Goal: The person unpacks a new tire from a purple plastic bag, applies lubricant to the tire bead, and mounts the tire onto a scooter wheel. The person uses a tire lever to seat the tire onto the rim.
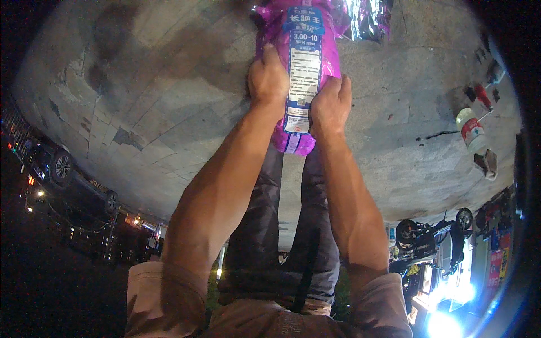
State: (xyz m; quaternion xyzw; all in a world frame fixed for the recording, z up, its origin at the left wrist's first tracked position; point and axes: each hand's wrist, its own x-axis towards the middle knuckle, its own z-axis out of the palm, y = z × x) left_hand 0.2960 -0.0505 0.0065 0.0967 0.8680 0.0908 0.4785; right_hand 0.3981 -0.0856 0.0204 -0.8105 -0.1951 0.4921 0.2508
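Between my two hands is a tyre wrapped in shiny purple film (331, 56), seen edge-on in front of my legs. A long blue and white printed label (304, 73) runs down its tread side. My left hand (267, 79) grips the left side, thumb pointing away from me. Slightly nearer to me, my right hand (331, 108) is closed on the right side. The fingers of both hands are mostly hidden behind the wrapping. Loose, glossy purple film (366, 19) spreads at the far end, where the top edge of the view cuts it off.
Stained grey paving (186, 101) lies all around. To the right on the ground are a tub with a red and white label (472, 132), a red-handled tool (483, 97) and a crumpled cloth-like piece (486, 165). A dark car (79, 186) stands left, motor scooters (434, 236) right.
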